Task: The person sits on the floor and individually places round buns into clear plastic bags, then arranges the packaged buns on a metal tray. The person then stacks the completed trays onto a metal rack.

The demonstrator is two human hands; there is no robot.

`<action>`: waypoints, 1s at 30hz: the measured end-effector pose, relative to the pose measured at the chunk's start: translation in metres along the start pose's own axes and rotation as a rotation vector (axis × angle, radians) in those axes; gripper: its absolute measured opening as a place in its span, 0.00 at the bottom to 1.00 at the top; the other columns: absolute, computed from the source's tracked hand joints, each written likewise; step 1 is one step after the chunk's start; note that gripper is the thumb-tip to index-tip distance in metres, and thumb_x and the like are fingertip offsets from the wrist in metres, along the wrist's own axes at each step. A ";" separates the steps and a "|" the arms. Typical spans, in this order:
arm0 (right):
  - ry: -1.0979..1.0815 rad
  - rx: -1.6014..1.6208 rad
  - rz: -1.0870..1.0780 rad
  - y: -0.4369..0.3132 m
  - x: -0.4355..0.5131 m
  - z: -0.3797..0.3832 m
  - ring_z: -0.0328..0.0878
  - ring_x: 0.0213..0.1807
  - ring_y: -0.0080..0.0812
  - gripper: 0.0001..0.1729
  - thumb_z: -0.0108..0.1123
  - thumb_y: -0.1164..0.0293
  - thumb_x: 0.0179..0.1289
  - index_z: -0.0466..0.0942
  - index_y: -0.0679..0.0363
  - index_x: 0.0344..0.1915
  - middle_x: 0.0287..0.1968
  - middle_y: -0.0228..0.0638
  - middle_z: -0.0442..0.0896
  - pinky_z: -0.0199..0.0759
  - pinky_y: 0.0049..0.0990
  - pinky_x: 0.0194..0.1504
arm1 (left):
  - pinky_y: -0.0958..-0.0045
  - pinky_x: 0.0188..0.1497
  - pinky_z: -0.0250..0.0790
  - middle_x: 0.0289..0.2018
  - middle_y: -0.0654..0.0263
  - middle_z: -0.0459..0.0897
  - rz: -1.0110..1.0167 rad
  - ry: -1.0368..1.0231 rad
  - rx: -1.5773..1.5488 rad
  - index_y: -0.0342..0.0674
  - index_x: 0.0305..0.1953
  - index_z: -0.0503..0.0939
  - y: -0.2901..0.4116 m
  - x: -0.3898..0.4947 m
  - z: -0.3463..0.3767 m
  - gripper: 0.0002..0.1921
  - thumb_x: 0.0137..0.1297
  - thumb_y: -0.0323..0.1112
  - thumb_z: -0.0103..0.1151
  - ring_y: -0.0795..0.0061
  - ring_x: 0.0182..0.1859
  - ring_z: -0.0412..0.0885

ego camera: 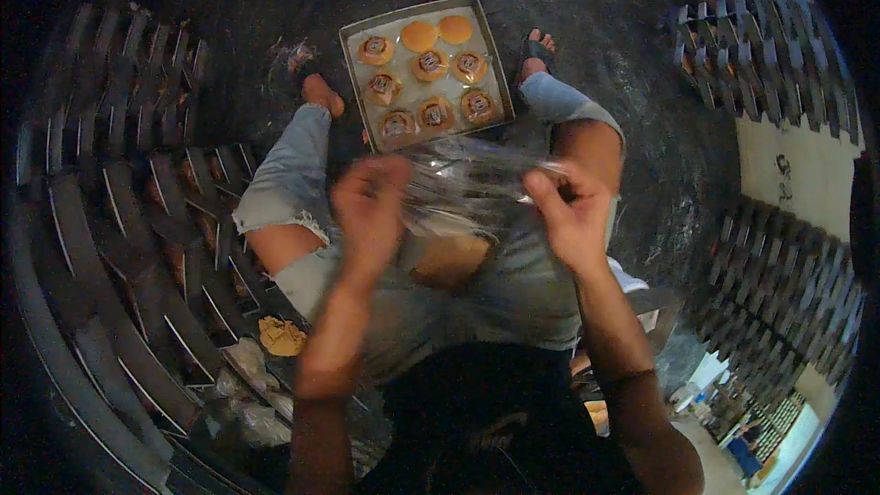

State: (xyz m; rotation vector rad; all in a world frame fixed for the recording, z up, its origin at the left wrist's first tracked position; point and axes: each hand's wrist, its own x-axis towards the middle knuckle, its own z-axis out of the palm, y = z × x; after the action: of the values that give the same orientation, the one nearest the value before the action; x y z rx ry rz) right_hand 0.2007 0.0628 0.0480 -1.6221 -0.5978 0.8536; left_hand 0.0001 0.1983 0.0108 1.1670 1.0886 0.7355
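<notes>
Between my two hands a clear plastic film or bag [460,182] is stretched over my lap. My left hand [375,199], blurred, pinches its one side, and my right hand [567,203] pinches the other between thumb and fingers. Just beyond the film, on the dark floor between my feet, lies a shallow square box [357,93] lined with pale paper. Several round golden buns or cakes stand in it in rows. Most are in clear wrappers with printed marks, such as the wrapped bun [430,64]; a plain bun [455,29] shows no mark. A brown piece [450,258], perhaps cardboard, lies below the film.
Stacked dark trays or boxes [124,199] rise at the left, with more stacks [777,302] at the right. Crumpled brown paper [282,335] and crumpled clear plastic bags [254,392] lie by my left side. A person [746,443] is far off at the lower right.
</notes>
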 end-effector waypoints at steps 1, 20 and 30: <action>-0.073 -0.047 -0.037 0.000 0.024 0.009 0.78 0.31 0.23 0.07 0.66 0.70 0.73 0.83 0.63 0.42 0.31 0.28 0.82 0.73 0.24 0.37 | 0.78 0.37 0.69 0.35 0.75 0.84 -0.074 0.126 -0.044 0.42 0.42 0.85 0.009 0.022 -0.025 0.06 0.75 0.37 0.65 0.88 0.35 0.76; 0.042 -1.046 -0.003 0.365 0.479 0.122 0.73 0.65 0.64 0.53 0.77 0.43 0.49 0.71 0.69 0.64 0.62 0.62 0.75 0.70 0.53 0.67 | 0.76 0.23 0.58 0.38 0.67 0.74 -0.315 0.645 -0.659 0.40 0.55 0.73 0.009 0.109 -0.130 0.10 0.82 0.36 0.47 0.83 0.24 0.63; 0.333 0.901 0.367 0.305 0.362 0.096 0.84 0.54 0.39 0.29 0.67 0.56 0.69 0.74 0.59 0.63 0.56 0.37 0.85 0.83 0.43 0.48 | 0.75 0.25 0.66 0.47 0.65 0.78 -0.344 0.505 -0.781 0.41 0.57 0.71 -0.013 0.103 -0.132 0.11 0.80 0.36 0.48 0.81 0.25 0.68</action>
State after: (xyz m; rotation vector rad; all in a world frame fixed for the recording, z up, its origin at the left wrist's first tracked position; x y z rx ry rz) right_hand 0.3244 0.3313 -0.3342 -0.9948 0.3187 0.9024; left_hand -0.0900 0.3325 -0.0336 0.1205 1.2026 1.0741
